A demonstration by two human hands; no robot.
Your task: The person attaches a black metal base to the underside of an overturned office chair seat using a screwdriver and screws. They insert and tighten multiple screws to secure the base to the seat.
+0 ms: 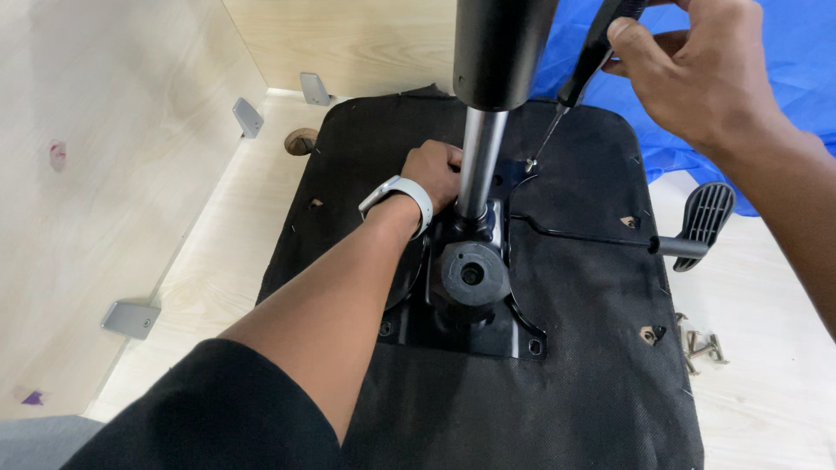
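My right hand holds a screwdriver in a closed grip, its tip on a screw at the far corner of the black plate. This plate lies on the upturned seat. My left hand, with a watch, is curled around the base of the metal column. A lever sticks out right, loose screws lie on the floor.

pale wood floor, wood wall, blue tarp
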